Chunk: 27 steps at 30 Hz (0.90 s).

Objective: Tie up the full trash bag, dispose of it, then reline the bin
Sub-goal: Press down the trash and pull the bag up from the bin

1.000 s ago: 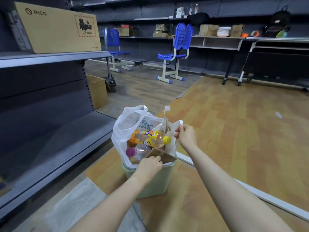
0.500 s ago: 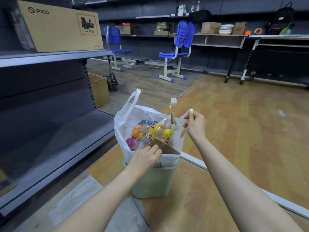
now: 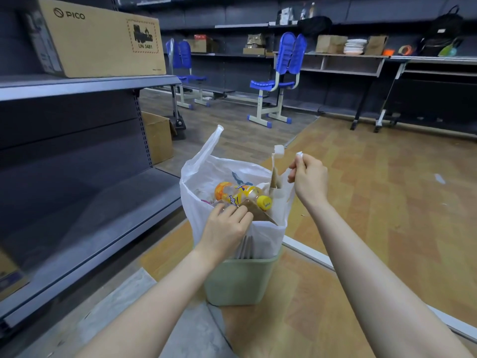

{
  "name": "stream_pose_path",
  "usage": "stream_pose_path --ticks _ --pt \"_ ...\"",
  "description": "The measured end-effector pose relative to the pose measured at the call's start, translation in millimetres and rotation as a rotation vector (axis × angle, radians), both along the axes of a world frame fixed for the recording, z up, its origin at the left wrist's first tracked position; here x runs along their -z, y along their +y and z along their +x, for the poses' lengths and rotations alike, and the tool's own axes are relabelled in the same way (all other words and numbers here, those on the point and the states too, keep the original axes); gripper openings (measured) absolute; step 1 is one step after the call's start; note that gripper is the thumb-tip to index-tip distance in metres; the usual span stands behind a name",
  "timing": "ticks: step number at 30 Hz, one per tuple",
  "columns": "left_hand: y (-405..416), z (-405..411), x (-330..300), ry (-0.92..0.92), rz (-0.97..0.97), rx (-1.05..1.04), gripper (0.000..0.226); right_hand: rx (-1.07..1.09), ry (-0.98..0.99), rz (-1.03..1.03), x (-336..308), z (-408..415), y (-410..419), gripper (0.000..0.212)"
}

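While the white thin-plastic trash bag (image 3: 206, 182) sits half-lifted in the pale green square plastic bin (image 3: 240, 280) on the floor, neither hand has begun a knot. Far left, a tan cardboard box (image 3: 98, 37) rests on the grey metal shelf (image 3: 85, 85); it reads "PICO" and, inside a hazard label, "UN 3481". Left hand (image 3: 227, 228): grip curled at the near rim of the bag, apparently pinching the plastic, though the fingertips are partly hidden so cannot tell for sure. Inside the bag lie an orange-and-yellow plastic drink bottle with a yellow cap (image 3: 242, 193), label print unreadable, and a brown cardboard flap (image 3: 258, 213) poking out over the near edge. One free bag handle (image 3: 215, 140) stands up at back left. Right hand (image 3: 308, 178): grip clenched, pinching the right-side bag handle and holding it raised. Blue print on the bag's inner wall is too folded to read.

Risks: the cardboard's corner could puncture the thin film when the handles are drawn together. The bag is full, so the bottle may roll out if it tilts. The free handle could slip down inside.
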State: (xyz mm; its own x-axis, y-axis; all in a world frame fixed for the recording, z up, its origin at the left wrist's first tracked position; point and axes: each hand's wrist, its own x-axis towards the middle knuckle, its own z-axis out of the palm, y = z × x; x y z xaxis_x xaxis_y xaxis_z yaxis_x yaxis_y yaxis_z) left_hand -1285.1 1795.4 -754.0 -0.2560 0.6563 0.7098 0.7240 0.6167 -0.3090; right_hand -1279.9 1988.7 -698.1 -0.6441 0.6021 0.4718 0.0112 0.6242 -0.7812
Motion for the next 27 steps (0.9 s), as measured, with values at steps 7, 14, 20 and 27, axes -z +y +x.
stream_pose_path --ticks 7,14,20,27 --pt "-2 7 -11 -0.048 0.002 -0.032 0.028 0.021 -0.072 0.134 -9 4 -11 0.038" --pt "-1 13 -21 -0.055 0.091 -0.061 0.023 0.004 -0.022 0.192 -14 10 -17 0.037" --pt "8 12 -26 -0.113 0.175 -0.117 0.025 -0.295 -0.075 0.090 -26 13 -27 0.032" --pt "-3 6 -14 -0.165 0.164 -0.189 0.029 -0.715 -0.594 0.078 -4 23 -30 0.052"
